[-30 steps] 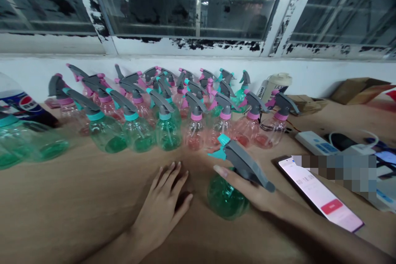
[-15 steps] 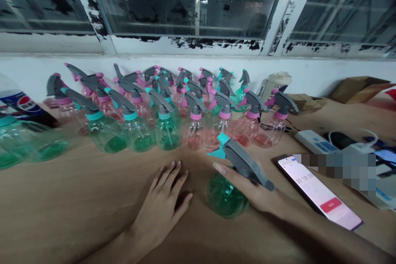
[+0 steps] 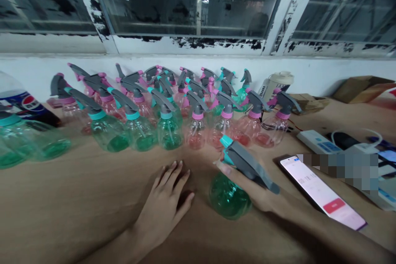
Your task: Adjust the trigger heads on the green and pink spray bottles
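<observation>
A green spray bottle [image 3: 230, 198] with a grey and teal trigger head stands on the wooden table, and my right hand [image 3: 247, 183] is wrapped around its neck. One finger of that hand is at the teal trigger. To its left, my left hand [image 3: 165, 204] lies flat on the wood with fingers spread, touching no bottle. Behind both hands are rows of similar spray bottles: a green one [image 3: 169, 130] with a teal collar and a pink one [image 3: 195, 132] with a pink collar are in the front row. The underside of my right hand is hidden.
A phone [image 3: 321, 189] showing a running timer lies right of my right arm. Beyond it are a white power strip [image 3: 318, 144] and cables. A cola bottle [image 3: 29, 105] and more green bottles [image 3: 46, 148] are at left. A coffee cup [image 3: 280, 80] and cardboard [image 3: 361, 89] stand near the wall.
My right index finger has pulled the teal trigger in toward the bottle's neck. My left hand stays in place. The whole view has shifted slightly.
</observation>
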A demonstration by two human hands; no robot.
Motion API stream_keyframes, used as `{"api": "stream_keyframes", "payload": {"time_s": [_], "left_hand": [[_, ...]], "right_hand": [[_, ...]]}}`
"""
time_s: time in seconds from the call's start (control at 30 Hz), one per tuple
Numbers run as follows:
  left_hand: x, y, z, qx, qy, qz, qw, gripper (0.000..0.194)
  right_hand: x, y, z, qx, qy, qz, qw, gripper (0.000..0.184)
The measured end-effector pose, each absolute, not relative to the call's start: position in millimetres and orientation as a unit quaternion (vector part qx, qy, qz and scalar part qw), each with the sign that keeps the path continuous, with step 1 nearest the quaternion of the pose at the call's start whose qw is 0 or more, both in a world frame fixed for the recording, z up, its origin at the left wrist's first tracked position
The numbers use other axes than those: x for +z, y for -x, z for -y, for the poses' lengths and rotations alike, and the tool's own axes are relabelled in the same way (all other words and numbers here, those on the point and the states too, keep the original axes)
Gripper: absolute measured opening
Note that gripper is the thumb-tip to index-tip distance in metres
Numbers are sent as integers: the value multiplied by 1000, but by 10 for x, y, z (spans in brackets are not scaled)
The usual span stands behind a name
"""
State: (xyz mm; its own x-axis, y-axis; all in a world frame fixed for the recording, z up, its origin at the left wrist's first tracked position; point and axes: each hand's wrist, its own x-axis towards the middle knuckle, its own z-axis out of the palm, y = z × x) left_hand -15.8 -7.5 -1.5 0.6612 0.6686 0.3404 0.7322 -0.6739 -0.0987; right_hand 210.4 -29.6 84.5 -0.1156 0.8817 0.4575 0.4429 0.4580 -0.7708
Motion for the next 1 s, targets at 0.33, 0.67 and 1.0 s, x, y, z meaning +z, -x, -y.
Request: {"api": "stream_keyframes", "payload": {"time_s": [0.33,0.67,1.0], "left_hand": [[-11,158,76,-140,904,391,104,45],[-12,154,88,-140,903,391,108,43],[-2,155,80,-138,904,392,100,44]], "right_hand": [[836,-2073,295,219,486,709,463,12],[811,-2096,284,230,485,718,444,15],[816,-2082,282,236,465,703,484,11]]}}
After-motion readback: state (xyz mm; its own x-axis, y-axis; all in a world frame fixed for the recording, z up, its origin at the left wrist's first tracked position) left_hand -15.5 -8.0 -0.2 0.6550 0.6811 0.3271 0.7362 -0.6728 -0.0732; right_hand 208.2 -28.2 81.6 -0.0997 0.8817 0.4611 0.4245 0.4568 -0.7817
